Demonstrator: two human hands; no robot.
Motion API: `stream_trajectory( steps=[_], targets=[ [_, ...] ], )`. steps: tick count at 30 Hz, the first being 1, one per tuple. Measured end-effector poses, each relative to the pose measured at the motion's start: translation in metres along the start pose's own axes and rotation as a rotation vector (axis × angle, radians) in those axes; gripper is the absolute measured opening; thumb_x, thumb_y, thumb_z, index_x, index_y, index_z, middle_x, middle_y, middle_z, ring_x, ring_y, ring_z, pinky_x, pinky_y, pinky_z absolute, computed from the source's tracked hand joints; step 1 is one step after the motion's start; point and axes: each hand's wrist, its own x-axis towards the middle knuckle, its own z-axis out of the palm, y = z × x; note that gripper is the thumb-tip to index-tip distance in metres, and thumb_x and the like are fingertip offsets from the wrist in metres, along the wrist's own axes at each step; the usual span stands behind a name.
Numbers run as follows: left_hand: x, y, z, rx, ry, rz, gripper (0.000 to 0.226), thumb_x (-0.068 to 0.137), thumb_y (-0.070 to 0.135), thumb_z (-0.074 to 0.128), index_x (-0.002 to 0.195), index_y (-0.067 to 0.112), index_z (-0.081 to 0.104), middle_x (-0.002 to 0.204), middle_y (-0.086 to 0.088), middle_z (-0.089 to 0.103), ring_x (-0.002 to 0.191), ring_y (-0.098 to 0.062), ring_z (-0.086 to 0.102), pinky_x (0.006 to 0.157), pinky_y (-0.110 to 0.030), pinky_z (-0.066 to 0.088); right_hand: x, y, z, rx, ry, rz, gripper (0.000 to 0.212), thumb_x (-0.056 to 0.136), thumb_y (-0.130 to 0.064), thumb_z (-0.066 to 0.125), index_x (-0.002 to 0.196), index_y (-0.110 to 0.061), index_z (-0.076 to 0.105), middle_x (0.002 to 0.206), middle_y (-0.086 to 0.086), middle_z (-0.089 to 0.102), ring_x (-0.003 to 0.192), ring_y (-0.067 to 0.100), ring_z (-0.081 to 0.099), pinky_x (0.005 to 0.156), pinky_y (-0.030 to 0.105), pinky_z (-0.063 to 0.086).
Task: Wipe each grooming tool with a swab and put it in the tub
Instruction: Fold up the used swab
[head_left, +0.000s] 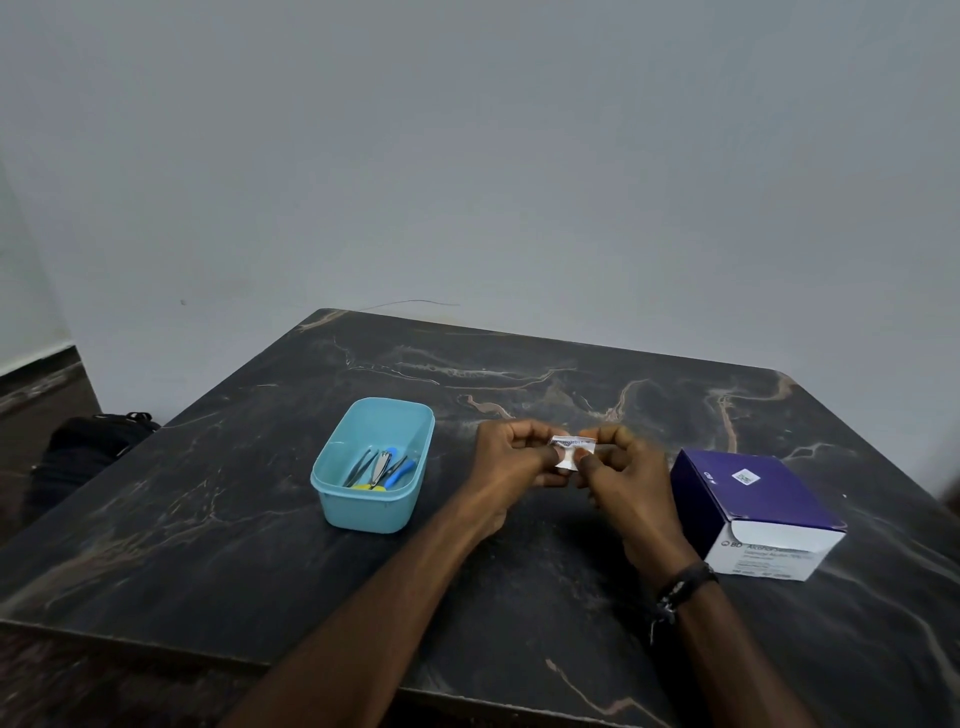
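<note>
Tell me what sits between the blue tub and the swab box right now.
In the head view, both hands, left hand and right hand, pinching a swab packet above the table.

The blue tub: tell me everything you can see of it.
The blue tub is a light turquoise, rectangular container with rounded corners and a rolled rim, apparently plastic, without a lid. It stands upright on the dark marbled table, to the left of the left hand, which does not touch it. Inside lie several grooming tools: metal pieces, some with blue handles, something yellow underneath.
</note>
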Motion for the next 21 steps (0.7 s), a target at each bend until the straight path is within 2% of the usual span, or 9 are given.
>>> stream_trajectory(
  steps=[5, 9, 13, 19, 21],
  targets=[
    [-0.0009, 0.0009, 0.0008, -0.021, -0.011, -0.020, 0.016, 0.081, -0.013, 0.062, 0.085, 0.002, 0.068, 0.082, -0.016, 0.071, 0.065, -0.019, 0.070, 0.066, -0.035, 0.060, -0.0010, -0.0005, -0.0006, -0.015, -0.001, -0.044, 0.016, 0.087, 0.000, 0.058, 0.084, -0.015, 0.063, 0.074, 0.008, 0.071, 0.063, 0.017, 0.063, 0.056, 0.031, 0.049],
    [-0.0014, 0.0030, 0.0003, -0.095, -0.019, -0.027, 0.016, 0.080, -0.014, 0.063, 0.083, 0.001, 0.068, 0.081, -0.020, 0.071, 0.067, -0.023, 0.070, 0.066, -0.034, 0.060, -0.0008, -0.0014, 0.0004, 0.052, 0.041, -0.059, 0.018, 0.086, 0.004, 0.057, 0.079, -0.009, 0.067, 0.073, 0.010, 0.070, 0.062, 0.016, 0.063, 0.050, 0.023, 0.049],
    [-0.0004, 0.0045, -0.0015, -0.160, -0.030, -0.054, 0.014, 0.084, -0.011, 0.060, 0.085, 0.000, 0.069, 0.085, -0.021, 0.072, 0.076, -0.030, 0.072, 0.071, -0.035, 0.060, -0.0013, -0.0054, 0.0005, 0.153, 0.084, -0.034, 0.028, 0.085, 0.007, 0.050, 0.074, -0.007, 0.071, 0.075, 0.011, 0.072, 0.064, 0.019, 0.065, 0.049, 0.026, 0.050],
    [0.0024, 0.0057, -0.0022, -0.239, -0.030, -0.098, 0.022, 0.087, -0.012, 0.047, 0.093, -0.006, 0.068, 0.088, -0.024, 0.071, 0.079, -0.030, 0.072, 0.076, -0.039, 0.061, -0.0020, -0.0077, 0.0009, 0.138, 0.110, -0.044, 0.021, 0.089, -0.005, 0.058, 0.077, -0.010, 0.076, 0.071, 0.007, 0.073, 0.063, 0.019, 0.066, 0.051, 0.029, 0.052],
    [0.0015, 0.0068, -0.0020, -0.292, -0.038, -0.104, 0.019, 0.088, -0.007, 0.052, 0.100, -0.005, 0.067, 0.092, -0.025, 0.070, 0.081, -0.030, 0.072, 0.077, -0.041, 0.060, -0.0013, -0.0066, 0.0011, 0.109, 0.119, -0.051, 0.017, 0.089, -0.009, 0.062, 0.080, -0.012, 0.076, 0.071, 0.005, 0.074, 0.064, 0.021, 0.067, 0.053, 0.029, 0.052]
  ],
)
